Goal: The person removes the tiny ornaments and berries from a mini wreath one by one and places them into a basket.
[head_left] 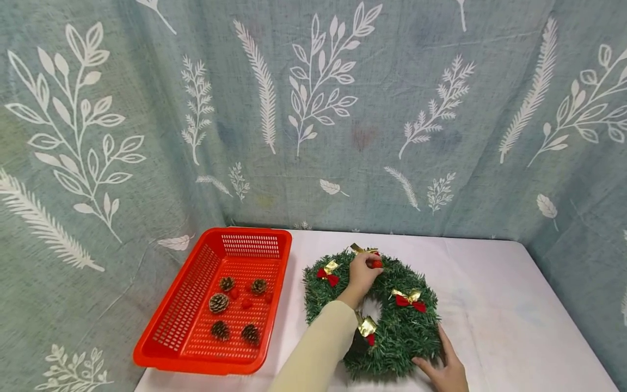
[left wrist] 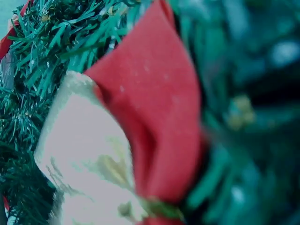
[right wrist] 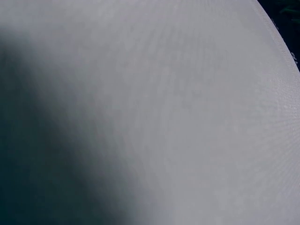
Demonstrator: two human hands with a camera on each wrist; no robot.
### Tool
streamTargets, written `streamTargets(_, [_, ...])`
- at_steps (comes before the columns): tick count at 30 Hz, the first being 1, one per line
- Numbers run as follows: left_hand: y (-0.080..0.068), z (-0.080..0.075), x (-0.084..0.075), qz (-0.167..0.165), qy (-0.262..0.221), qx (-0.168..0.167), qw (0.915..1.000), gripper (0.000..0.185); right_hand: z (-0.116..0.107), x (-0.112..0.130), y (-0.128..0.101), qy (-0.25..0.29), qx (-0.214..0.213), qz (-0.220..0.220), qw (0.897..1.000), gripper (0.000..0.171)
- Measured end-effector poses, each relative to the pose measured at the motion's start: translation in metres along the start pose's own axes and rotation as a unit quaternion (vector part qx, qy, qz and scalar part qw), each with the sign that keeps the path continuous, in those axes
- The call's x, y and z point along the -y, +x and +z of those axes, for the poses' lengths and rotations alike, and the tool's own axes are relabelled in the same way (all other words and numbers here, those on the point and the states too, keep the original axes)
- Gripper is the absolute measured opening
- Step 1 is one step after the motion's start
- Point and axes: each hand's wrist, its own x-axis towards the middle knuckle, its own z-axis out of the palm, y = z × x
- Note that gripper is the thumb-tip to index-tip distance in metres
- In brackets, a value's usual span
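Observation:
A green tinsel wreath [head_left: 406, 332] with red and gold bows lies on the white table [head_left: 495, 305]. My left hand [head_left: 364, 270] reaches over it and pinches a small red ball [head_left: 376, 263] at the wreath's far rim, beside a gold bow [head_left: 361, 249]. My right hand [head_left: 443, 369] rests with straight fingers on the wreath's near right edge. The left wrist view is filled by a blurred red and gold bow [left wrist: 140, 140] among green needles. Only white cloth shows in the right wrist view.
A red plastic basket [head_left: 196, 348] stands left of the wreath, holding several pine cones [head_left: 219, 302] and a few small red balls [head_left: 246, 303]. A teal leaf-print curtain [head_left: 313, 109] hangs behind and beside the table.

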Motion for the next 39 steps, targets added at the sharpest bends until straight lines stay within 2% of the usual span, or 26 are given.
streamTargets(3, [-0.002, -0.005, 0.000, 0.000, 0.000, -0.014, 0.9999, 0.021, 0.001, 0.000, 0.000, 0.003, 0.000, -0.004, 1.000, 0.110])
streamTargets(7, [-0.003, -0.013, -0.003, -0.005, -0.006, -0.011, 0.9999, 0.022, 0.001, 0.001, -0.001, -0.003, -0.008, -0.008, 1.000, 0.110])
streamTargets(19, [0.000, -0.041, -0.010, 0.007, 0.004, 0.070, 0.9975, 0.028, -0.002, 0.004, -0.002, -0.020, 0.002, 0.002, 1.000, 0.111])
streamTargets(24, [-0.001, -0.057, -0.012, -0.004, 0.002, 0.084, 0.9964, 0.030, -0.002, 0.004, -0.003, -0.016, 0.003, 0.008, 1.000, 0.111])
streamTargets(27, [0.001, -0.065, -0.015, -0.007, 0.004, 0.079, 0.9969, 0.027, -0.002, 0.004, -0.003, -0.012, 0.004, 0.010, 1.000, 0.112])
streamTargets(34, [0.003, -0.075, -0.014, -0.001, 0.009, 0.041, 0.9991, 0.026, -0.001, 0.003, -0.003, -0.012, 0.002, 0.005, 1.000, 0.111])
streamTargets(39, [0.001, -0.083, -0.016, 0.030, -0.017, 0.037, 0.9987, 0.028, 0.000, 0.003, -0.004, -0.015, -0.006, 0.003, 1.000, 0.111])
